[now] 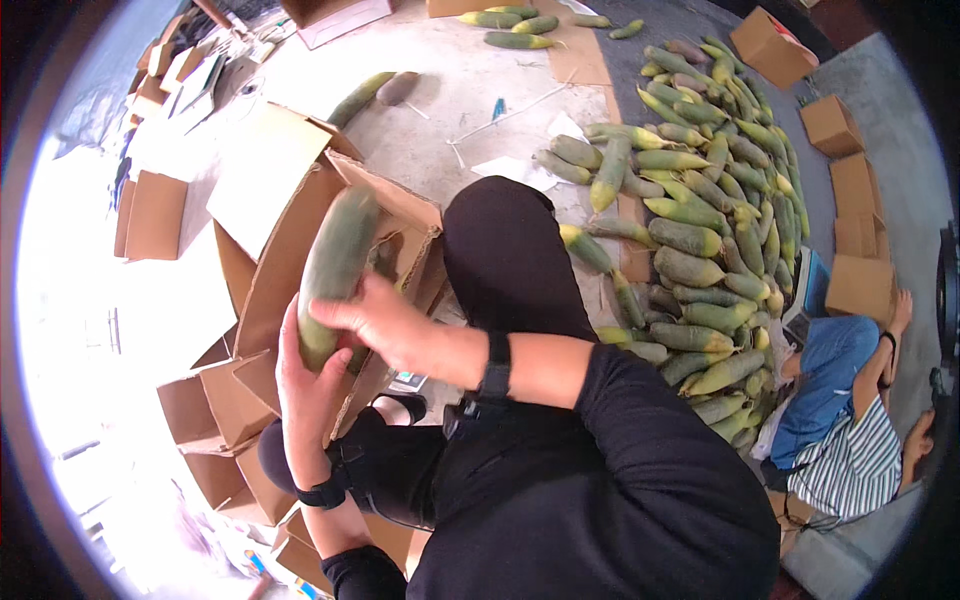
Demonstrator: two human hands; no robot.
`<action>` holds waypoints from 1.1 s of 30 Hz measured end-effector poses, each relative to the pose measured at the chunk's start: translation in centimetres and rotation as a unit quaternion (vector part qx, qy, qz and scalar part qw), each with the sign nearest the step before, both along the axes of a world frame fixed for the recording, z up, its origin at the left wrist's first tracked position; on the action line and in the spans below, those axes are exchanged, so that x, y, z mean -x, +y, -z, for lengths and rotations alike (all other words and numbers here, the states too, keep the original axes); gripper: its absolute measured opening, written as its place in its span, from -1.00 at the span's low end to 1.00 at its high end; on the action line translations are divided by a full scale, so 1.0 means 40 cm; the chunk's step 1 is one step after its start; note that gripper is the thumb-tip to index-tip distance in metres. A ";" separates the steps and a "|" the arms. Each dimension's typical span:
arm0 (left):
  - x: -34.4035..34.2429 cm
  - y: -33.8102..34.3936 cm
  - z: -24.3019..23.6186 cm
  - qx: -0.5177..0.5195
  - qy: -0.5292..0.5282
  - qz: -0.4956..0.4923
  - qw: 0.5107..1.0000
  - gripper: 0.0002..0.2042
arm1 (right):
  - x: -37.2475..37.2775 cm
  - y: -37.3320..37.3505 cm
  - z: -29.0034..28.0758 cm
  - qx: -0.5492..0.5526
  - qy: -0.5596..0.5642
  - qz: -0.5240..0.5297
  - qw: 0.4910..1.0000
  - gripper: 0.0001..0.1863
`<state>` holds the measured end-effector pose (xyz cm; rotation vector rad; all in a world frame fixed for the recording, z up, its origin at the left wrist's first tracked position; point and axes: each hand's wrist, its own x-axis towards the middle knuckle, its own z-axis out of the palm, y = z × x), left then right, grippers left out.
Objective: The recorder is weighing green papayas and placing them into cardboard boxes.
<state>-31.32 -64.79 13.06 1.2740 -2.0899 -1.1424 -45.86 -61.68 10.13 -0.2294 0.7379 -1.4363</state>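
Observation:
A long green radish [342, 245] is held upright between my two hands, above an open cardboard box [395, 192]. Its lower end rests in my left hand [310, 385], whose fingers and thumb wrap round it. My right hand [385, 325] presses its thumb and fingers against the radish from the right. Inside the box, at least one more darker radish [385, 258] shows partly, mostly hidden by the held one and the box flaps. Both wrists wear black straps.
A large pile of green radishes [690, 240] spreads over the floor to my right. Two radishes [360, 97] lie beyond the box. Open cardboard boxes [215, 400] stand at the left, small boxes [855, 190] at the far right. Another person [830, 430] sits beside the pile.

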 end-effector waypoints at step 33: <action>-0.076 -0.029 0.151 -0.235 -0.145 -0.023 0.961 -0.51 | 0.738 0.493 0.734 -0.427 0.673 0.003 0.604 -0.76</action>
